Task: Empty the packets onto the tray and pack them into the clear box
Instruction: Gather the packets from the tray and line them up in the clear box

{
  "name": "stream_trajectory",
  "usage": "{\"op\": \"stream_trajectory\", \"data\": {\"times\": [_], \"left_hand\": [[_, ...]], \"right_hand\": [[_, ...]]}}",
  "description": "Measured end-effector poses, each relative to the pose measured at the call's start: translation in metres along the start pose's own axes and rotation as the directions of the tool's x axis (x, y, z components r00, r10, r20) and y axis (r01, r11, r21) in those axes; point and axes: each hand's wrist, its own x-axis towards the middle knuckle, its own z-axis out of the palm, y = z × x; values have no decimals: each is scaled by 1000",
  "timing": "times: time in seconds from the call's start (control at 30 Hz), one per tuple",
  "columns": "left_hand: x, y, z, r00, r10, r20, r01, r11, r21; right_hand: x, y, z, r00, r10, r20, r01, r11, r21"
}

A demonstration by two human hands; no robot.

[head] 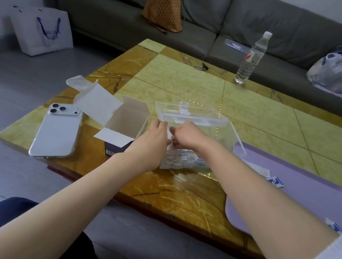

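The clear box (229, 135) stands mid-table with its lid (190, 113) tipped open behind it. Several small white-and-blue packets (183, 160) are stacked upright inside. My left hand (153, 141) and my right hand (187, 137) meet over the box's left part, fingers curled round white packets there; what exactly each finger pinches is hidden. On the right lies the lilac tray (302, 191), where a few loose packets (272, 180) remain. An open cardboard carton (122, 122) with white flaps sits to the left of the box.
A white phone (57, 132) lies face down at the table's left. A water bottle (251, 58) and keys (201, 66) stand at the far edge. Behind are a grey sofa with bags, and a white shopping bag (42, 31) on the floor.
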Motion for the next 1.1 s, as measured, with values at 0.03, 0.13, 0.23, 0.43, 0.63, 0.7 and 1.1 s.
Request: {"op": "stream_trajectory", "data": {"times": [0.03, 0.13, 0.23, 0.43, 0.63, 0.7, 1.1], "left_hand": [[0, 0, 0, 1000, 1, 6, -1, 1000, 12], [3, -1, 2, 1000, -4, 8, 4, 1000, 11], [7, -1, 4, 1000, -23, -18, 23, 1000, 3], [-2, 25, 7, 963, 199, -180, -190, 979, 67], [-15, 72, 36, 886, 418, -200, -408, 908, 90], [-13, 84, 52, 873, 467, -141, -459, 884, 88], [32, 135, 123, 881, 440, 176, -473, 838, 274]], "right_hand": [[-1, 1, -2, 1000, -16, -6, 16, 1000, -12], [-10, -2, -8, 991, -120, -62, 112, 986, -125], [-29, 6, -12, 929, -322, -181, 267, 924, -275], [-71, 74, -23, 573, -669, -474, 412, 735, -538], [-82, 174, -71, 812, -405, -420, 194, 866, -460], [-79, 199, -91, 884, -282, -372, 87, 883, -462], [-59, 220, -118, 971, -201, -125, 116, 863, -492]]}}
